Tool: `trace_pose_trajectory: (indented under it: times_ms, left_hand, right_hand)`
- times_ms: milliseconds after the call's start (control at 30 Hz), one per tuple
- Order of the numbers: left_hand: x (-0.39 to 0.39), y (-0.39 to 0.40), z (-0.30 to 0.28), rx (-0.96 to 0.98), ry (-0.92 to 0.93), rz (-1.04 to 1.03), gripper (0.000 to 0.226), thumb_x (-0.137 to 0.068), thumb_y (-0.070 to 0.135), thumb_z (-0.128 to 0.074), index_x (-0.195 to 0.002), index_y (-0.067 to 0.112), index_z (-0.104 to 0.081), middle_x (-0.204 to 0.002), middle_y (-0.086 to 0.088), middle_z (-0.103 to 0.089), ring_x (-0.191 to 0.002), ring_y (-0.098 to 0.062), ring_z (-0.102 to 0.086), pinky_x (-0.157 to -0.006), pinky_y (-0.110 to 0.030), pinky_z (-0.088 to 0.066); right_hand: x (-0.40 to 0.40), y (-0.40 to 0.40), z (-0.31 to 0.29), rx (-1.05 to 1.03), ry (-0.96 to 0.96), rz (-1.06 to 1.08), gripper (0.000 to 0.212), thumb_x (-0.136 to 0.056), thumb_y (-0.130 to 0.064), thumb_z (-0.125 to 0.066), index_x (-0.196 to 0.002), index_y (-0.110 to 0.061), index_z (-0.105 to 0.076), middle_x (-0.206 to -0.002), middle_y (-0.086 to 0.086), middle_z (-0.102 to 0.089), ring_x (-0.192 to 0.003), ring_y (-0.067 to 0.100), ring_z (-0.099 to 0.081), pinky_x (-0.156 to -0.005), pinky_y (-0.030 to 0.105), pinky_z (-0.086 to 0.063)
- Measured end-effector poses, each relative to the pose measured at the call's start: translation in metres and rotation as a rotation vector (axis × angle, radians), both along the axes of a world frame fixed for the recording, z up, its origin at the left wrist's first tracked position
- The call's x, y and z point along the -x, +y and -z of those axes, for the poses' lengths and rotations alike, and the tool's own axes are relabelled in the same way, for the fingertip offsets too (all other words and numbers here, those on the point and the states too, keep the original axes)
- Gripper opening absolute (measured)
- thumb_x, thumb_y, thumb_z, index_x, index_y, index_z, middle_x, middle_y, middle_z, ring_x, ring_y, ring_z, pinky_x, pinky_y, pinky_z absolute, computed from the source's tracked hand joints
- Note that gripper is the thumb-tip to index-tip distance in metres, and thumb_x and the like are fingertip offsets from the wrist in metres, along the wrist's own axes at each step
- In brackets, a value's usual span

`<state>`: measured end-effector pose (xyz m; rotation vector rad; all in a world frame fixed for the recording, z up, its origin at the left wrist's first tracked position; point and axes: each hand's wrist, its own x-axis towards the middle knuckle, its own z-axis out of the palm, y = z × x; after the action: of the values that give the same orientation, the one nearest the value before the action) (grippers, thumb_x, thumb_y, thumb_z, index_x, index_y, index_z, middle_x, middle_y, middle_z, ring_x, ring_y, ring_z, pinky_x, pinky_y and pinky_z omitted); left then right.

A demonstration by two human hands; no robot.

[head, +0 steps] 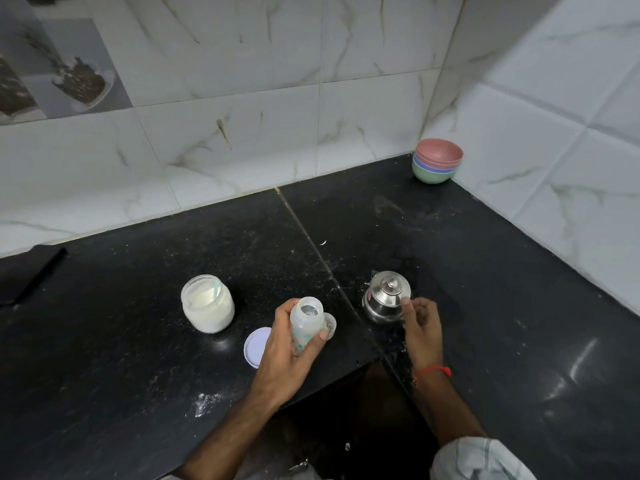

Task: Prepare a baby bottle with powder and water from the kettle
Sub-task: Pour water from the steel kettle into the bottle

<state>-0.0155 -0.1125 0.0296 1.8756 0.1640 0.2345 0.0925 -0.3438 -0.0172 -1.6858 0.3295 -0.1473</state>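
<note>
My left hand (289,348) grips an open clear baby bottle (306,318) with no teat on it, held upright above the black counter (138,341); some white powder shows inside it. A small steel kettle (386,296) with its lid on stands to the right. My right hand (422,329) is at the kettle's right side, fingers curled around its handle, which is hidden. An open glass jar of white powder (207,304) with a pale scoop in it stands to the left. The jar's white lid (254,346) lies flat beside my left hand. A clear bottle cap (330,323) peeks out behind the bottle.
A stack of coloured bowls (437,161) sits in the far right corner against the tiled walls. A dark flat object (31,271) lies at the left edge. Spilled powder (206,401) dots the counter near its front edge. The counter has an inner corner just below my hands.
</note>
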Motion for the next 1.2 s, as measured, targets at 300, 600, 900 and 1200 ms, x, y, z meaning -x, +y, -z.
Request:
trace_pose_trajectory:
  times_ms: [300, 600, 900, 1200]
  left_hand:
    - [-0.003, -0.006, 0.002, -0.032, 0.016, 0.024, 0.056, -0.090, 0.038, -0.077, -0.123, 0.062, -0.039, -0.129, 0.019, -0.059, -0.120, -0.007, -0.059, -0.094, -0.015, -0.048]
    - [0.000, -0.009, -0.001, -0.035, 0.003, 0.011, 0.052, -0.091, 0.041, -0.076, -0.129, 0.050, -0.043, -0.129, 0.018, -0.061, -0.121, -0.011, -0.059, -0.098, -0.023, -0.050]
    - [0.006, -0.017, 0.000, 0.006, 0.041, 0.026, 0.055, -0.089, 0.045, -0.073, -0.135, 0.037, -0.045, -0.134, 0.017, -0.058, -0.122, -0.001, -0.057, -0.093, -0.006, -0.044]
    - [0.010, -0.027, 0.008, -0.032, 0.051, 0.084, 0.054, -0.092, 0.050, -0.071, -0.131, 0.062, -0.035, -0.143, 0.013, -0.055, -0.128, -0.009, -0.054, -0.096, -0.016, -0.048]
  right_hand:
    - [-0.007, -0.004, 0.004, 0.011, -0.018, -0.002, 0.023, -0.094, -0.043, -0.071, -0.092, -0.021, -0.066, -0.101, 0.005, -0.071, -0.097, 0.023, -0.069, -0.078, 0.025, -0.050]
    - [-0.006, -0.005, 0.017, -0.224, -0.002, -0.046, 0.033, -0.096, -0.036, -0.068, -0.089, -0.005, -0.069, -0.103, 0.023, -0.072, -0.100, 0.025, -0.073, -0.098, 0.045, -0.058]
    - [0.014, -0.027, -0.039, -0.191, -0.120, -0.256, 0.034, -0.094, -0.036, -0.065, -0.083, -0.004, -0.063, -0.078, 0.010, -0.064, -0.077, 0.020, -0.062, -0.077, 0.033, -0.058]
    - [0.041, -0.045, -0.117, 0.000, -0.241, -0.542, 0.034, -0.098, -0.048, -0.064, -0.082, -0.018, -0.068, -0.077, 0.005, -0.057, -0.076, 0.021, -0.049, -0.072, 0.046, -0.043]
